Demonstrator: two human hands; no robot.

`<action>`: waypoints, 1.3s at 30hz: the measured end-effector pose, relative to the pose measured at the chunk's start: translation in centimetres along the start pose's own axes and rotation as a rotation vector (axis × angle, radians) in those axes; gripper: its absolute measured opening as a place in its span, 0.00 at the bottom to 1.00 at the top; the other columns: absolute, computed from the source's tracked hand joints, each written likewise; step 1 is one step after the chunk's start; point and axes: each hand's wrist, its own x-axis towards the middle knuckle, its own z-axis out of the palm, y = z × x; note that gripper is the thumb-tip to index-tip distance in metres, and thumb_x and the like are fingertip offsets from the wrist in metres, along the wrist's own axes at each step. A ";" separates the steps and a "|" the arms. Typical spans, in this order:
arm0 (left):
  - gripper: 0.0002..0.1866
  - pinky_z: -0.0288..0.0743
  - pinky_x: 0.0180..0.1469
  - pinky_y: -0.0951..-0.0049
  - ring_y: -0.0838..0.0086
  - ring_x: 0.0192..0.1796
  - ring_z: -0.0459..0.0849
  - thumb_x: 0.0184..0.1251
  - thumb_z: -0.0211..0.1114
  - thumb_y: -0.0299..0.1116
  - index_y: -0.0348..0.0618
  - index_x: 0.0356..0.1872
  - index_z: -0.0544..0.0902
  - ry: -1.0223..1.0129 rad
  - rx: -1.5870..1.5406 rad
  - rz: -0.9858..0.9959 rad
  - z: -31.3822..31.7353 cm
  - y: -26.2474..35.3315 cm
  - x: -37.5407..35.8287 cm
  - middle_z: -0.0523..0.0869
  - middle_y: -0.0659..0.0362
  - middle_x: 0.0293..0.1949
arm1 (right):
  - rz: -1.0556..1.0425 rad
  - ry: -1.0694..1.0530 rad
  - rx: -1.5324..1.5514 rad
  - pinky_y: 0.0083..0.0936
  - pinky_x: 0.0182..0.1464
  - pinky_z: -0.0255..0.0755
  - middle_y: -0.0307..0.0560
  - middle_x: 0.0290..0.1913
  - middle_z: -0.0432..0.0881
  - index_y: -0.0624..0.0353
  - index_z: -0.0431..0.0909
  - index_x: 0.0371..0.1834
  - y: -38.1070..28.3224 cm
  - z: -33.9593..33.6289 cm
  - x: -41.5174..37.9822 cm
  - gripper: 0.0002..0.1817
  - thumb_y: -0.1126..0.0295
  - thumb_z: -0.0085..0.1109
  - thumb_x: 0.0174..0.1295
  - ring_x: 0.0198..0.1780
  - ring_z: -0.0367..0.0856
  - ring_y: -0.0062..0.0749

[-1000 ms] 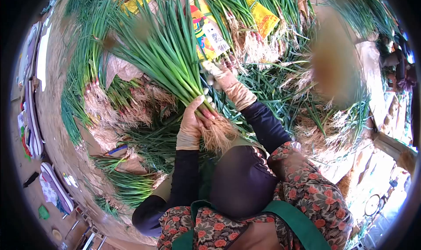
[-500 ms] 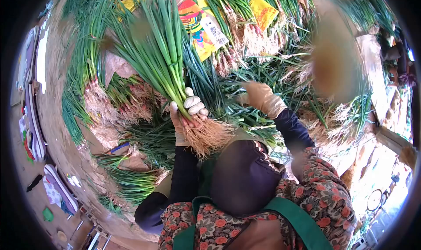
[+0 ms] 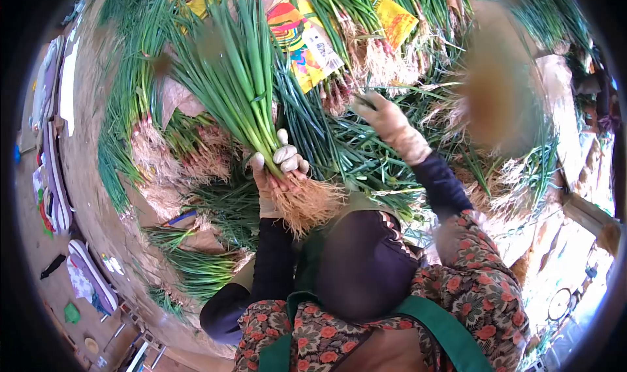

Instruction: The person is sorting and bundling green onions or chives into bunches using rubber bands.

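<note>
My left hand (image 3: 277, 169), in a worn glove, grips a thick bunch of green onions (image 3: 238, 84) just above its tangled roots (image 3: 310, 202); the green leaves fan up and to the left. My right hand (image 3: 385, 120), also gloved, reaches out over the loose pile of green onions (image 3: 366, 156) in front of me. Its fingertips touch stalks near a colourful printed bag (image 3: 304, 35). Whether it grips a stalk I cannot tell.
More green onion bunches with pale roots (image 3: 157, 156) lie all around on the ground. A yellow bag (image 3: 392, 19) sits at the top. Sandals and shoes (image 3: 91, 280) lie at the left edge. My knee in dark trousers (image 3: 362, 261) is below the bunch.
My right hand let go of the bunch, swung right, then reached up over the loose pile. My left hand shifted its grip round the bunch and holds it alone.
</note>
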 end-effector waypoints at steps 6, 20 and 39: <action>0.34 0.72 0.51 0.66 0.75 0.38 0.74 0.61 0.63 0.45 0.37 0.63 0.62 0.301 0.100 0.000 2.1 -1.2 -0.2 0.73 0.65 0.33 | -0.533 -0.073 -0.036 0.26 0.46 0.72 0.48 0.39 0.81 0.57 0.76 0.44 -8.9 7.6 6.5 0.12 0.69 0.59 0.58 0.40 0.79 0.37; 0.42 0.64 0.59 0.57 0.62 0.54 0.73 0.62 0.61 0.50 0.53 0.72 0.50 -0.162 0.236 0.054 2.7 -1.5 4.0 0.76 0.55 0.55 | -0.289 0.375 -0.446 0.26 0.41 0.77 0.43 0.39 0.85 0.59 0.69 0.60 3.9 -7.6 6.5 0.19 0.68 0.46 0.66 0.37 0.84 0.40; 0.25 0.66 0.59 0.57 0.70 0.45 0.76 0.65 0.58 0.44 0.45 0.59 0.65 -0.003 0.219 0.218 5.1 -0.9 0.9 0.73 0.64 0.35 | -0.426 0.509 -1.264 0.32 0.31 0.71 0.44 0.31 0.76 0.52 0.75 0.48 0.3 -3.9 3.7 0.13 0.68 0.47 0.62 0.30 0.76 0.36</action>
